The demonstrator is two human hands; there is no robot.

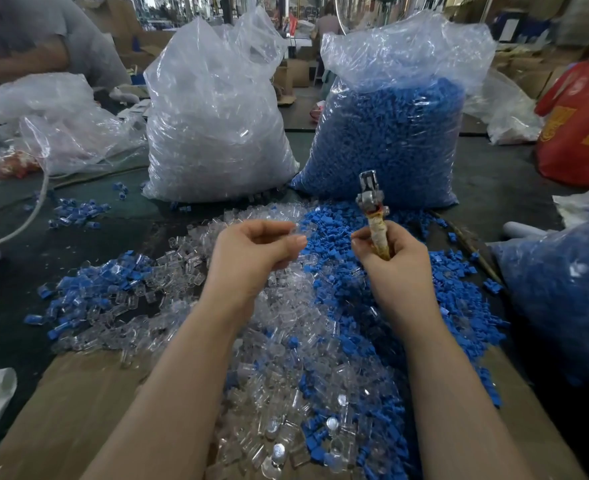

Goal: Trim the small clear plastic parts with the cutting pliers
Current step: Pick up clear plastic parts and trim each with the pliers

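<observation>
One small clear plastic part (295,231) pinched in my left hand (251,258); my right hand (395,268) grips the tape-handled metal cutting pliers (372,216) upright. Best bring the part squarely to the blades.

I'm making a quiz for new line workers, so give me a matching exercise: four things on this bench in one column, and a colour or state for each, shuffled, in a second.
Things:
1. cutting pliers
2. left bag
3. right bag
4. left hand

States:
A. full of blue parts
B. pinches a clear part
C. held upright in the right hand, tip up
D. full of clear parts

Pairs: 1-C, 2-D, 3-A, 4-B
</observation>
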